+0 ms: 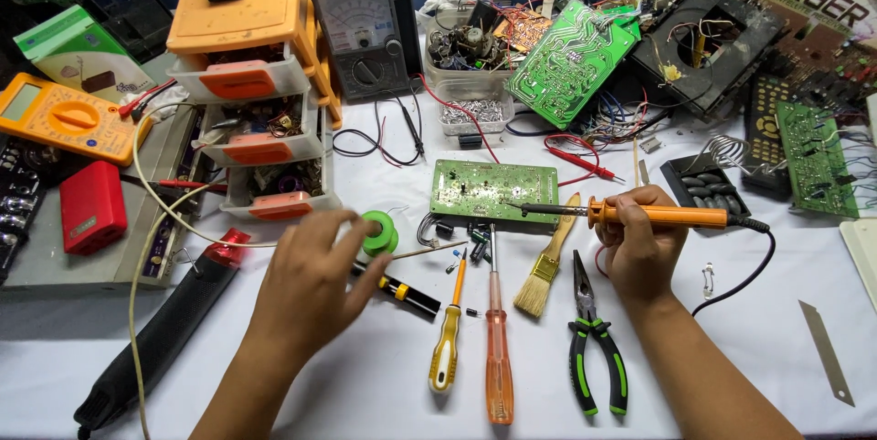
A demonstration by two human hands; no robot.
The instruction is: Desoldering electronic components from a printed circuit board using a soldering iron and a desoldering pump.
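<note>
My right hand (639, 243) grips an orange-handled soldering iron (658, 214), its tip resting at the right edge of a green circuit board (493, 190) lying flat on the white cloth. My left hand (315, 280) reaches toward a green spool of solder wire (380, 232), fingers curled next to it; a strand of solder (429, 250) runs from near the fingers toward the board. Whether the fingers pinch the strand is hard to tell. Small loose components (461, 241) lie just below the board.
In front lie a yellow screwdriver (448, 339), an orange screwdriver (496, 349), a brush (544, 262), green-handled pliers (592, 339) and a black hot-air tool (164, 330). An orange drawer unit (251, 84), two multimeters (68, 116) and more circuit boards (566, 56) crowd the back.
</note>
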